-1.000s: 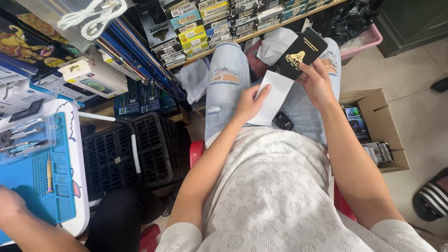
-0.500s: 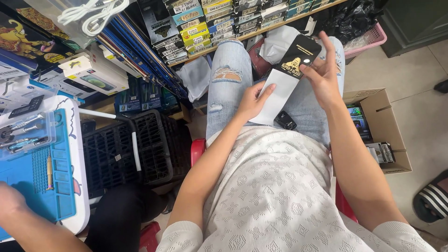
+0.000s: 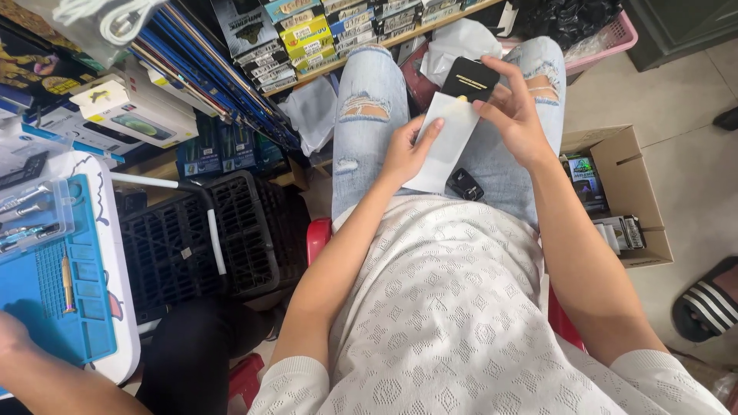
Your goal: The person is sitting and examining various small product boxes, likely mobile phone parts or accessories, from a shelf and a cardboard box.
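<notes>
Over my lap, my left hand [image 3: 406, 147] grips the lower part of a flat white sleeve [image 3: 446, 146]. My right hand [image 3: 513, 115] holds the black box end with gold print [image 3: 469, 78] that sticks out of the sleeve's top. Both hands are closed on this one package, above my thighs in torn light jeans. A small black key fob [image 3: 465, 184] lies on my lap just below the sleeve.
An open cardboard box [image 3: 624, 192] with small packages stands on the floor at right. At left are a black plastic crate [image 3: 207, 230], shelves of packaged goods [image 3: 307, 34], and a blue work mat [image 3: 54, 292] where another person's arm [image 3: 38, 376] rests. A striped sandal [image 3: 707, 303] lies at far right.
The package has been raised slightly and turned so the black box's end faces me. My right hand's grip has shifted to that end; the left hand still holds the sleeve.
</notes>
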